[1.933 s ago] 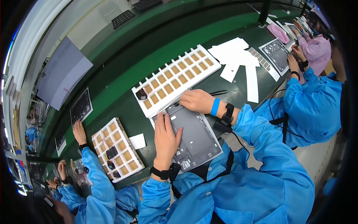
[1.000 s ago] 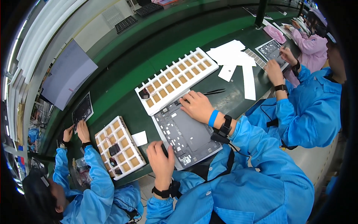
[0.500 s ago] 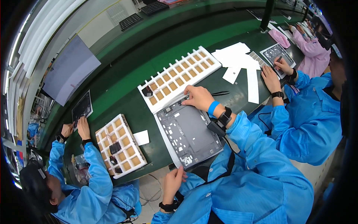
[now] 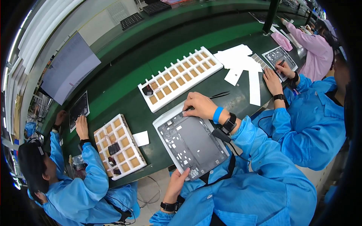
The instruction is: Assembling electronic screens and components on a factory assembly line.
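A dark grey tablet back housing (image 4: pixel 192 137), dotted with small white and metallic pieces, lies face up at the table's front edge with a white sheet or tray (image 4: pixel 159 123) under it. My left hand (image 4: pixel 175 185) grips its near left corner, thumb on top and fingers below. At the far edge of the housing is my right hand (image 4: pixel 201 106), its thumb and fingers pinched together. Something small and dark shows at those fingertips, too hidden to name. Black tweezers (image 4: pixel 220 95) lie on the table just beyond my right hand.
A long white foam tray (image 4: pixel 164 98) with tan compartments lies beyond the housing; a second foam tray (image 4: pixel 141 161) holds dark wired parts at left. White papers (image 4: pixel 255 88) spread to the right. Co-workers sit on both sides, with a similar housing (image 4: pixel 279 56) at right.
The housing and its white sheet have shifted toward me, apart from the long foam tray. My right hand came nearer with them; my left hand has taken hold of the near corner.
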Motion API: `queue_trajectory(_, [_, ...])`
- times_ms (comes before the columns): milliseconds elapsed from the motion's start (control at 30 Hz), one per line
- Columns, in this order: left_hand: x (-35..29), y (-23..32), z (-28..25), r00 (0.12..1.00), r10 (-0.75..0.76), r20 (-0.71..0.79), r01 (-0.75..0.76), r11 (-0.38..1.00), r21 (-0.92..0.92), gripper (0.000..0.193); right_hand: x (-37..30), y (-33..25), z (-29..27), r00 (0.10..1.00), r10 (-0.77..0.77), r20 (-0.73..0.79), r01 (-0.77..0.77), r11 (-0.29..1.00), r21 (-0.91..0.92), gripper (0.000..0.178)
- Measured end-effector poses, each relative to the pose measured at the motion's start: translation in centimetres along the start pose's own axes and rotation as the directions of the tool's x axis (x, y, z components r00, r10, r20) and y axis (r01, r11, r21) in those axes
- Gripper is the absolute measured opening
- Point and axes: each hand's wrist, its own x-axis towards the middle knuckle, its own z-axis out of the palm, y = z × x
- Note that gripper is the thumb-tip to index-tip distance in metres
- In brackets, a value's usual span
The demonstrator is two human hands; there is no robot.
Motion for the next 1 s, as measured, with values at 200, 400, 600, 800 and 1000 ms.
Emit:
queue_trajectory(200, [0.7,0.9,0.0,0.999,0.046,0.006,-0.045,0.991,-0.129,0.032,-0.2,0.0,0.4,0.999,0.026,0.030,-0.025,0.999,-0.031,0.020])
queue_trajectory(400, [0.2,0.6,-0.6,0.997,-0.072,0.003,0.072,0.981,-0.182,0.026,-2.8,-0.4,1.9,0.979,-0.178,-0.102,0.169,0.981,-0.092,0.021])
queue_trajectory(600, [0.1,-1.6,-1.9,0.999,-0.033,-0.014,0.030,0.985,-0.168,0.028,-5.2,-1.4,2.2,0.989,-0.148,0.018,0.148,0.989,-0.021,0.022])
queue_trajectory(800, [-0.3,-1.3,-2.2,0.999,-0.034,0.031,0.033,0.999,0.009,0.032,-5.6,-2.4,2.4,0.971,-0.175,-0.161,0.152,0.977,-0.147,0.024])
queue_trajectory(1000, [-0.4,-0.7,-1.0,0.997,-0.071,0.020,0.071,0.997,-0.019,0.035,-3.9,-0.5,2.4,0.964,-0.178,-0.199,0.162,0.982,-0.096,0.025])
